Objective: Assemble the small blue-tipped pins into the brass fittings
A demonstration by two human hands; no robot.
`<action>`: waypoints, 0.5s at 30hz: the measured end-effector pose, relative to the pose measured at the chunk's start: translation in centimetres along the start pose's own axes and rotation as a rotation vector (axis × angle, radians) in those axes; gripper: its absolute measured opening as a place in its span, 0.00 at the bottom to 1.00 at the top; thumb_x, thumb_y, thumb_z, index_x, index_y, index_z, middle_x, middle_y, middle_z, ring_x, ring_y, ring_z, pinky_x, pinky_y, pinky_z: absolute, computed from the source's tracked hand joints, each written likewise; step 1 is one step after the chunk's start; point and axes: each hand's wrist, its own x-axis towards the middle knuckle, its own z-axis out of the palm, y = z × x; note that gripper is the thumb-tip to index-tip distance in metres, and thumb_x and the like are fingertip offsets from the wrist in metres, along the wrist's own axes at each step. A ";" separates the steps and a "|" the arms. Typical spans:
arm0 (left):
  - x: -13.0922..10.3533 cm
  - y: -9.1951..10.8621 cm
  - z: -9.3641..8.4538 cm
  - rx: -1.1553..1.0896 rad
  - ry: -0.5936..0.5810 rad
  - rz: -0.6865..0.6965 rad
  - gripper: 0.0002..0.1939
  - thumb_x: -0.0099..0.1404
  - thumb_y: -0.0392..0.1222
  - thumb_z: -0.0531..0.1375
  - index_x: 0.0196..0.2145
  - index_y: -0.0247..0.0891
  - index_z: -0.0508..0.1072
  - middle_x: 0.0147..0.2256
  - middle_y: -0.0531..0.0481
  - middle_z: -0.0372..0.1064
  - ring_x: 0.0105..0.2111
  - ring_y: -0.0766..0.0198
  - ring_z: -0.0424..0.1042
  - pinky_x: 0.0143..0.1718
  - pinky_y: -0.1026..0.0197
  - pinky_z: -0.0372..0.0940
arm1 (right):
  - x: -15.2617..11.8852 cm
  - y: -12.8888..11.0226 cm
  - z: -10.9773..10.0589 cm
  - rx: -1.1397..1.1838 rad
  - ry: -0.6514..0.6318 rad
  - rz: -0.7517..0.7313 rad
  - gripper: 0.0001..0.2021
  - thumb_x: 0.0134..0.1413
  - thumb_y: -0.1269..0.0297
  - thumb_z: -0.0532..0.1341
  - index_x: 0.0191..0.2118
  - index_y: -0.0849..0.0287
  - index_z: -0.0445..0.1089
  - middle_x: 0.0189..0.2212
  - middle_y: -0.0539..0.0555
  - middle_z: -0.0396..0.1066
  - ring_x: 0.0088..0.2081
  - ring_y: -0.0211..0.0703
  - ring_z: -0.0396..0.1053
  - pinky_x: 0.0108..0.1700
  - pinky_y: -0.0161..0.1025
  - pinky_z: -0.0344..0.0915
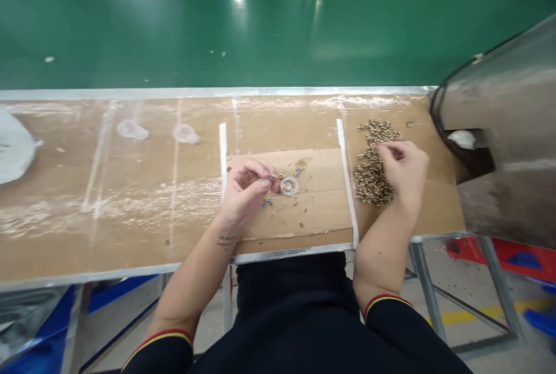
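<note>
Over the left part of a cardboard sheet [324,212], my left hand [248,189] pinches a small blue-tipped part [271,178] between thumb and fingers. A small clear round cup [289,186] stands on the sheet just right of those fingertips. Small blue pieces [269,201] lie below the fingertips, and another blue piece [297,172] is above the cup. My right hand [402,165] is at the right edge of a pile of small brass-coloured parts [373,180]. Its thumb and forefinger are pressed together; anything between them is too small to make out.
Two clear plastic cups [186,134] lie at the back left of the brown tabletop [130,177]. White strips [347,183] flank the cardboard. A large metal machine [512,131] with a black cable stands at the right. Behind the table runs a green surface [269,26].
</note>
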 end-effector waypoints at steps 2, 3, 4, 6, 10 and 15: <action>0.2 0.1 0.0 -0.034 0.026 -0.008 0.15 0.51 0.42 0.77 0.27 0.40 0.74 0.26 0.54 0.71 0.24 0.70 0.71 0.26 0.66 0.71 | -0.2 -0.2 -0.3 -0.016 -0.172 0.010 0.05 0.54 0.64 0.65 0.31 0.56 0.80 0.30 0.53 0.77 0.30 0.45 0.71 0.37 0.44 0.69; 0.3 0.2 -0.1 -0.051 0.038 -0.021 0.14 0.50 0.41 0.77 0.26 0.40 0.74 0.26 0.54 0.71 0.24 0.70 0.71 0.27 0.67 0.71 | -0.3 -0.5 -0.4 -0.013 -0.232 0.005 0.06 0.54 0.64 0.65 0.31 0.56 0.80 0.30 0.53 0.77 0.30 0.44 0.71 0.37 0.44 0.69; 0.4 0.3 -0.2 -0.066 0.051 -0.036 0.14 0.50 0.40 0.77 0.26 0.40 0.74 0.26 0.55 0.70 0.24 0.70 0.71 0.26 0.67 0.70 | -0.4 -0.8 -0.5 -0.009 -0.284 0.001 0.06 0.55 0.63 0.64 0.32 0.56 0.80 0.31 0.53 0.77 0.30 0.44 0.71 0.36 0.44 0.68; 0.7 0.4 -0.3 -0.076 0.075 -0.062 0.13 0.50 0.39 0.76 0.26 0.41 0.74 0.25 0.55 0.70 0.24 0.70 0.70 0.26 0.67 0.69 | -0.5 -1.3 -0.7 -0.014 -0.396 0.001 0.06 0.54 0.64 0.65 0.32 0.55 0.80 0.31 0.53 0.77 0.30 0.43 0.70 0.37 0.43 0.68; 0.7 0.2 -0.6 -0.014 0.084 -0.089 0.11 0.54 0.38 0.74 0.28 0.41 0.74 0.26 0.54 0.71 0.23 0.70 0.71 0.25 0.67 0.70 | -0.7 -1.4 -0.5 -0.115 -0.590 -0.016 0.05 0.53 0.66 0.66 0.33 0.54 0.81 0.33 0.53 0.78 0.36 0.46 0.72 0.43 0.46 0.68; 0.5 -0.5 -0.7 0.050 0.077 -0.085 0.11 0.57 0.39 0.73 0.31 0.39 0.73 0.26 0.54 0.74 0.24 0.70 0.73 0.26 0.67 0.72 | -0.9 -0.6 -0.1 -0.273 -0.632 -0.071 0.05 0.55 0.65 0.65 0.34 0.52 0.81 0.36 0.54 0.80 0.40 0.50 0.72 0.47 0.49 0.67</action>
